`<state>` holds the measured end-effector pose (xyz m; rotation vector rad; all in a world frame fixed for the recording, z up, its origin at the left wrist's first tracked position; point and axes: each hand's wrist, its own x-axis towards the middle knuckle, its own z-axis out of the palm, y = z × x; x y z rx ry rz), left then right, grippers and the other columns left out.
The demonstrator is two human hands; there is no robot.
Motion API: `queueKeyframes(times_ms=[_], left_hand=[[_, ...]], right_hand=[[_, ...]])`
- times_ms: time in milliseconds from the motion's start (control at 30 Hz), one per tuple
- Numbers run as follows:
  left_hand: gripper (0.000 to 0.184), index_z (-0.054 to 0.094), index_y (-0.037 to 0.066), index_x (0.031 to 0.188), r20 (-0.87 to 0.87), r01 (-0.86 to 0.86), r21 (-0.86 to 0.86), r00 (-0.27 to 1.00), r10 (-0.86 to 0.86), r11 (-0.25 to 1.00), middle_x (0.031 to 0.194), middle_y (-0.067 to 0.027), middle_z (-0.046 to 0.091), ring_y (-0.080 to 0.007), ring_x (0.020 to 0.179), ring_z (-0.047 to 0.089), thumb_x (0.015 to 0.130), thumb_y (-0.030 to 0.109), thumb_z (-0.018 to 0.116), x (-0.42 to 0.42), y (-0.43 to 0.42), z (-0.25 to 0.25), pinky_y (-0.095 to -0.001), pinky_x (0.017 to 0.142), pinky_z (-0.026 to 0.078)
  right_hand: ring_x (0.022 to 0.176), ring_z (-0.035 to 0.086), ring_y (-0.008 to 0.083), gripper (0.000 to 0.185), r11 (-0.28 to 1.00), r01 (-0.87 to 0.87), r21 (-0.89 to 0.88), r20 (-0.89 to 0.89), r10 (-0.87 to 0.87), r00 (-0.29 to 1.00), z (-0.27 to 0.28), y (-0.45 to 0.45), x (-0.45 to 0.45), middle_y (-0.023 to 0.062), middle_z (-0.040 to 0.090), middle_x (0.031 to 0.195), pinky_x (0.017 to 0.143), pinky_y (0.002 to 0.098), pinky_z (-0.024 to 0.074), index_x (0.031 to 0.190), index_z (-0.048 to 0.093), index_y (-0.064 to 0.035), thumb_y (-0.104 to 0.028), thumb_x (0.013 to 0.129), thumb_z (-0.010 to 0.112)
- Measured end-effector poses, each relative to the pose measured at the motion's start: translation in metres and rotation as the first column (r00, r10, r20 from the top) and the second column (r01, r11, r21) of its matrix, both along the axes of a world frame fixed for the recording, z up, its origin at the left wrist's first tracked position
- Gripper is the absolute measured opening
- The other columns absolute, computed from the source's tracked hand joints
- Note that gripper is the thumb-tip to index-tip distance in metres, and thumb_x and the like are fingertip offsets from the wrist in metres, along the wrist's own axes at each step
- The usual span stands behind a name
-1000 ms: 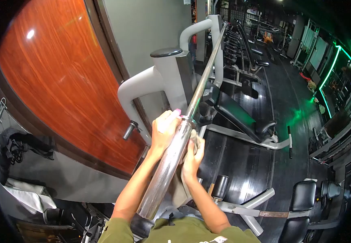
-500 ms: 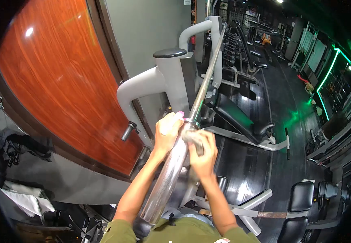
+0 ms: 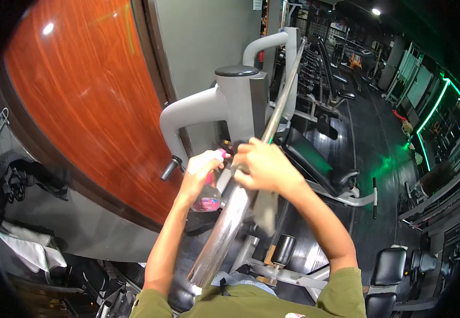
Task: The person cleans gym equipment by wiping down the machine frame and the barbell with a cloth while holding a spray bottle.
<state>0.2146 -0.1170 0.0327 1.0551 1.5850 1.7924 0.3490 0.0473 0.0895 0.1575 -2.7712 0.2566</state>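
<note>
A chrome barbell (image 3: 224, 228) runs from near my body up and away, resting on the grey bench press rack (image 3: 238, 100). Left of its thick end sleeve, my left hand (image 3: 195, 175) is closed around a clear spray bottle (image 3: 207, 203) with a pink nozzle and pink liquid. My right hand (image 3: 269, 165) lies over the bar near the sleeve's collar, fingers curled on a greyish cloth (image 3: 265, 212) that hangs down on the bar's right side. The collar is hidden behind that hand.
A black padded bench (image 3: 309, 156) stands under the bar. At left is a wooden door (image 3: 92, 106). More padded equipment (image 3: 389, 266) sits at lower right, and dumbbell racks (image 3: 307, 71) line the far side. A white towel (image 3: 33, 252) hangs at lower left.
My right hand has moved up and over the bar, and the cloth now hangs loose below it. My left hand has shifted left off the sleeve, bringing the spray bottle into view.
</note>
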Motion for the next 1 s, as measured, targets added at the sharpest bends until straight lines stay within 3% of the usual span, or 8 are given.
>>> queueKeyframes(times_ms=[133,167,233,300,467,700,900,1000], left_hand=[[0.031,0.068,-0.005,0.108,-0.002,-0.034,0.013,0.999,0.034,0.999,0.091,-0.0085,0.065,-0.0143,0.058,0.059,0.098,0.021,0.054,0.002,-0.025,0.010,-0.0262,0.049,0.047],[0.031,0.068,-0.005,0.108,-0.004,-0.038,0.014,0.999,0.038,0.999,0.091,-0.0085,0.065,-0.0143,0.058,0.059,0.098,0.021,0.054,0.004,-0.029,0.012,-0.0262,0.049,0.047],[0.030,0.069,-0.005,0.105,-0.017,-0.039,-0.010,0.999,0.039,0.999,0.091,-0.0085,0.066,-0.0158,0.060,0.060,0.097,0.020,0.054,0.005,-0.038,0.013,-0.0277,0.051,0.048],[0.029,0.069,-0.005,0.103,-0.037,-0.042,-0.024,0.998,0.041,0.999,0.092,-0.0087,0.066,-0.0164,0.061,0.061,0.097,0.019,0.054,0.005,-0.044,0.011,-0.0284,0.052,0.049],[0.027,0.067,-0.005,0.096,-0.100,-0.059,0.028,0.993,0.061,0.998,0.092,-0.0090,0.066,-0.0153,0.059,0.061,0.097,0.019,0.054,0.009,-0.060,0.007,-0.0274,0.054,0.048],[0.021,0.067,-0.006,0.097,-0.095,-0.022,0.075,0.995,0.029,0.997,0.094,-0.0095,0.067,-0.0126,0.058,0.059,0.095,0.013,0.059,0.031,-0.092,0.002,-0.0255,0.052,0.047],[0.019,0.068,-0.004,0.099,-0.053,-0.040,0.047,0.998,0.042,0.998,0.091,-0.0064,0.067,-0.0091,0.058,0.057,0.096,0.015,0.063,0.055,-0.117,-0.003,-0.0241,0.051,0.045],[0.020,0.069,-0.003,0.099,-0.089,-0.091,0.007,0.992,0.091,0.996,0.089,-0.0060,0.065,-0.0114,0.069,0.059,0.091,0.016,0.070,0.069,-0.128,-0.002,-0.0267,0.059,0.047]], right_hand=[[0.088,0.065,0.0336,0.032,0.985,0.014,0.171,0.171,-0.043,0.984,-0.002,-0.006,-0.026,0.0151,0.069,0.082,0.077,0.0450,0.0559,0.084,0.077,-0.0038,-0.031,0.073,0.065],[0.078,0.067,0.0366,0.030,0.988,-0.011,0.156,0.112,-0.006,0.994,-0.004,-0.016,-0.025,0.0205,0.067,0.071,0.074,0.0466,0.0566,0.071,0.075,-0.0024,-0.032,0.069,0.066],[0.071,0.067,0.0385,0.030,0.994,-0.109,0.030,0.368,0.091,0.926,0.005,-0.046,-0.022,0.0224,0.065,0.065,0.071,0.0480,0.0569,0.067,0.072,-0.0018,-0.032,0.068,0.066],[0.067,0.066,0.0395,0.031,0.963,-0.269,0.002,0.322,0.254,0.912,-0.002,-0.069,-0.013,0.0226,0.063,0.061,0.068,0.0486,0.0566,0.066,0.071,-0.0006,-0.031,0.069,0.065],[0.086,0.063,0.0325,0.027,0.895,-0.406,-0.183,0.141,0.433,0.890,-0.007,-0.056,0.000,0.0106,0.069,0.083,0.074,0.0447,0.0546,0.077,0.070,-0.0051,-0.031,0.076,0.064],[0.079,0.059,0.0290,0.024,0.984,-0.045,-0.175,-0.176,0.013,0.984,-0.014,-0.030,0.027,0.0064,0.065,0.082,0.069,0.0404,0.0545,0.082,0.073,-0.0065,-0.027,0.076,0.064],[0.088,0.062,0.0259,0.019,0.942,-0.259,-0.213,-0.255,0.202,0.945,-0.028,-0.111,0.061,0.0002,0.066,0.089,0.068,0.0389,0.0570,0.088,0.072,-0.0135,-0.024,0.072,0.070],[0.090,0.063,0.0251,0.023,0.929,-0.264,-0.261,-0.337,0.168,0.926,-0.042,-0.096,0.069,0.0004,0.071,0.097,0.077,0.0374,0.0564,0.093,0.075,-0.0164,-0.020,0.071,0.069]])
